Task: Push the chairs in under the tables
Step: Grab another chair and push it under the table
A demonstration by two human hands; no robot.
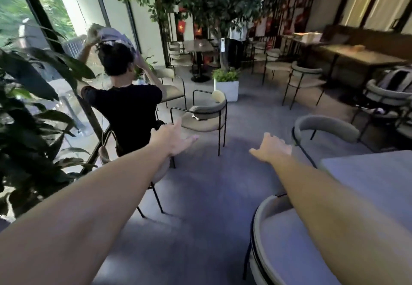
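Both my arms reach forward over the grey floor. My left hand (172, 138) is open, fingers straight, and holds nothing. My right hand (273, 148) is also open and empty. Just beyond the left hand stands a beige chair (206, 118) with a thin black frame, out in the open floor. A second chair with a curved grey back (326, 128) stands right of my right hand, next to the white table (374, 173). A third chair (281, 240) sits under my right forearm at the same table. Neither hand touches a chair.
A person in a black top (127, 106) sits on a chair at the left, arms raised. Large potted plants (26, 110) fill the left edge. A white planter (226, 88), further tables (356, 58) and chairs (305, 77) stand behind. A bag (394, 80) sits on a chair at the right.
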